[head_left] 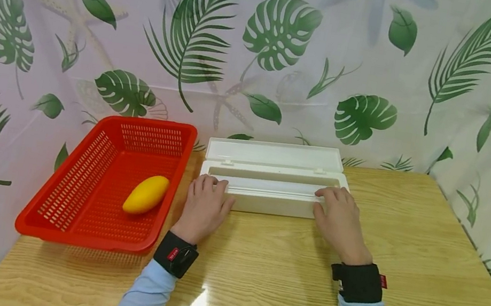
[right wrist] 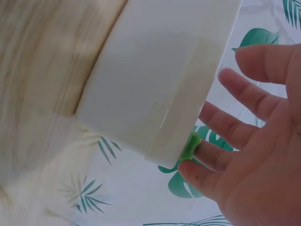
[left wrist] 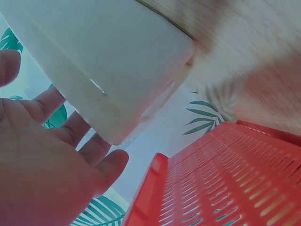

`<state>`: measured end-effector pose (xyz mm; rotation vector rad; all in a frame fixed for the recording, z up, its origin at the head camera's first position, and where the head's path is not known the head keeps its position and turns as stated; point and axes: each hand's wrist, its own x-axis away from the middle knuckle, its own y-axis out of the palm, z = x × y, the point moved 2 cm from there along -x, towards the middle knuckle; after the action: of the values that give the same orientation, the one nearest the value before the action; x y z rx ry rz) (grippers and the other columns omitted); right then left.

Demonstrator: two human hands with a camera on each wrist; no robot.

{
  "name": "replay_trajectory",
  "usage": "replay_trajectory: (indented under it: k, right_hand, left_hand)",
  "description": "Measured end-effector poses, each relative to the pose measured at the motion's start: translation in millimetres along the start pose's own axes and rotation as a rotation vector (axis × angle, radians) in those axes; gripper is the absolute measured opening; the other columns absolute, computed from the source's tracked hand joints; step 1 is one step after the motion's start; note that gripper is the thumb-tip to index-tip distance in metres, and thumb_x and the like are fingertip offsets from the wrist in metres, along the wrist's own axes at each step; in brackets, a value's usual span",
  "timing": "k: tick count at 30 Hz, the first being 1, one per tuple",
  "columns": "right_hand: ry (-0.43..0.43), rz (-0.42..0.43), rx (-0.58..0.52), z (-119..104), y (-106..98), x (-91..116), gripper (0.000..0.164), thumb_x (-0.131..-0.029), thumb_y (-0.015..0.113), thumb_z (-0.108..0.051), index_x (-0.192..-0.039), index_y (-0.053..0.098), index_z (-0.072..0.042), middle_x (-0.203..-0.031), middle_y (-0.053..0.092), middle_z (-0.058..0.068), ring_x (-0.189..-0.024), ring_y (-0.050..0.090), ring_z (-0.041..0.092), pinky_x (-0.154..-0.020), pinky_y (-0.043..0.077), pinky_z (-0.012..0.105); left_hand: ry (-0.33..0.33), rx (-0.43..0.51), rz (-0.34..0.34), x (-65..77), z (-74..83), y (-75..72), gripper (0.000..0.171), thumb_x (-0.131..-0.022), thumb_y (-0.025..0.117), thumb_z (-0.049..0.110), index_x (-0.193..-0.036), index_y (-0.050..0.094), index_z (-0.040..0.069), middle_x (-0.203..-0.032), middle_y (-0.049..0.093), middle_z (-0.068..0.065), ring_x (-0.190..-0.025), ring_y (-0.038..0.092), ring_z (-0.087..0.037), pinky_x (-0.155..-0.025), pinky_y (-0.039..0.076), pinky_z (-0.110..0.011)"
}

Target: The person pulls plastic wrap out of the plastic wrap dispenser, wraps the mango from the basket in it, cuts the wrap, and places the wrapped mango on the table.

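We see the left hand [head_left: 204,208] with its fingers loosely spread, their tips at the rim near one end of the long white box [head_left: 273,206]. The right hand [head_left: 341,220] has loosely spread fingers too, touching the rim near the other end, by a little green piece [right wrist: 190,147]. The wrist views show both thumbs apart from the box, so we think neither grip is tight. If one hand pulls harder, the box could twist or slide on the wooden table [head_left: 264,275]. A hard push on its front rim could tip it, and a bump could make the lid [head_left: 275,152], tipped back behind, flop down on the fingers. We cannot tell if the white strip [head_left: 264,186] inside is loose; if so, tilting may shift it. Farther out, the red basket [head_left: 89,240] is just beside the left hand, so a wide swing might knock it and roll its yellow fruit [head_left: 147,194]
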<state>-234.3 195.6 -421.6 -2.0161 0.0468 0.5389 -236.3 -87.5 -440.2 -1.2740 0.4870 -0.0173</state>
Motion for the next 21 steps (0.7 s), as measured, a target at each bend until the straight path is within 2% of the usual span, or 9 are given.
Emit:
replay_trajectory:
  k: [3,9,16,21]
  right_hand:
    - [-0.003,-0.003,0.001,0.2,0.7,0.1,0.019,-0.087,0.056,-0.011,-0.100,0.058,0.003,-0.111,0.056,0.028,-0.116,0.038,0.045,-0.098,0.028,0.063]
    - [0.018,-0.028,-0.020,0.2,3.3,-0.2,0.024,-0.090,0.053,-0.015,-0.104,0.058,0.004,-0.114,0.055,0.030,-0.121,0.033,0.047,-0.099,0.025,0.065]
    - [0.020,-0.033,-0.028,-0.9,3.7,-0.9,0.029,-0.091,0.053,-0.016,-0.107,0.057,0.007,-0.113,0.056,0.030,-0.121,0.032,0.047,-0.099,0.025,0.065]
    - [0.010,-0.024,-0.032,-2.1,2.3,-0.9,0.029,-0.090,0.053,-0.016,-0.107,0.058,0.008,-0.109,0.057,0.030,-0.118,0.036,0.046,-0.097,0.028,0.064]
  left_hand:
    - [-0.005,0.003,-0.004,-0.3,0.0,0.4,0.038,-0.093,0.049,0.034,-0.115,0.051,0.003,-0.113,0.046,-0.019,-0.112,0.031,-0.036,-0.098,0.029,-0.053]
    - [-0.033,0.038,-0.013,-1.4,-0.2,1.4,0.040,-0.094,0.047,0.036,-0.111,0.052,0.000,-0.115,0.046,-0.020,-0.114,0.028,-0.037,-0.097,0.028,-0.054]
    - [-0.075,0.107,-0.026,-2.6,0.1,1.3,0.044,-0.095,0.046,0.036,-0.113,0.052,-0.004,-0.119,0.043,-0.021,-0.116,0.025,-0.037,-0.098,0.026,-0.055]
    - [-0.068,0.145,-0.024,-2.8,0.4,1.6,0.045,-0.094,0.047,0.034,-0.115,0.051,-0.006,-0.121,0.040,-0.022,-0.117,0.023,-0.036,-0.098,0.026,-0.054]
